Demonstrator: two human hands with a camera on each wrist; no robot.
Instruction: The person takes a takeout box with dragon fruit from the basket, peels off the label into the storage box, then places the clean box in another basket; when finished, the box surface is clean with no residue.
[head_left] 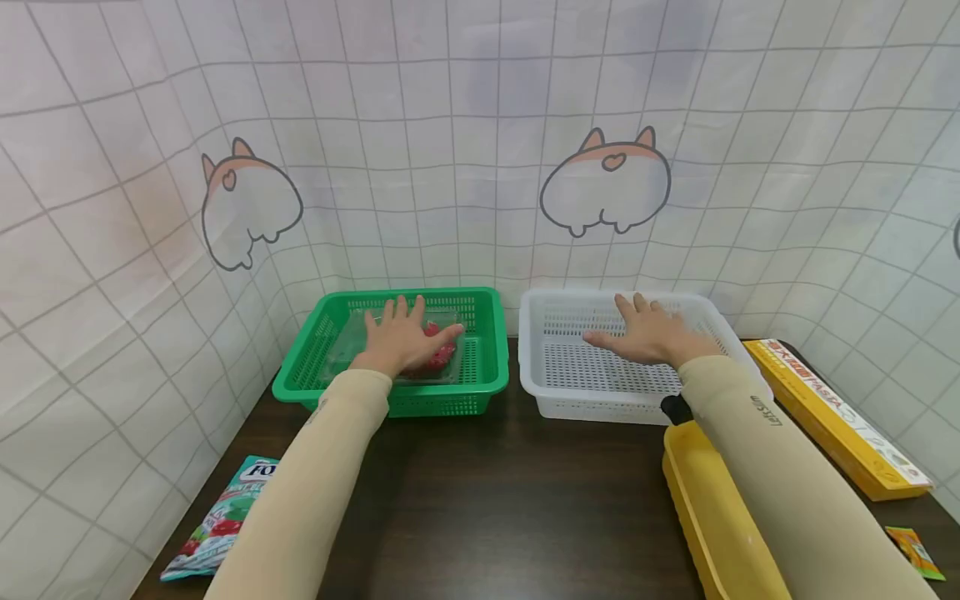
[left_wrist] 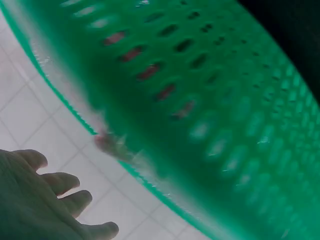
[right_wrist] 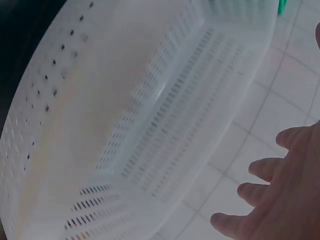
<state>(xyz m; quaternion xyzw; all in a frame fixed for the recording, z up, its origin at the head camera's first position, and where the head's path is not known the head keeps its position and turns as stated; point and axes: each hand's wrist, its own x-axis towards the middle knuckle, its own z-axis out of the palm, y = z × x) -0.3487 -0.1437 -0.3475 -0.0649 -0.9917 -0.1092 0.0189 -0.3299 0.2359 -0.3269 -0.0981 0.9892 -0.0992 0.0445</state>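
Observation:
My left hand (head_left: pixel 403 337) is spread over the green basket (head_left: pixel 487 387) at the back left, palm down with fingers apart. Below it in the basket lies a clear plastic box (head_left: pixel 345 346) with red fruit (head_left: pixel 442 354) inside, partly hidden by the hand. Over the white basket (head_left: pixel 566 408) at the back right, my right hand (head_left: pixel 648 333) is also spread with nothing in it. Both wrist views show straight, separated fingers beyond the basket walls, the left hand (left_wrist: pixel 45 200) near green mesh and the right hand (right_wrist: pixel 280 185) near white mesh.
A yellow tray (head_left: pixel 701 508) lies partly under the right forearm. Along the right edge rests a long yellow box (head_left: pixel 840 417), with a small orange packet (head_left: pixel 915 552) nearer. At front left is a teal snack bag (head_left: pixel 225 521). Gridded white cloth (head_left: pixel 465 167) surrounds the dark table (head_left: pixel 510 508).

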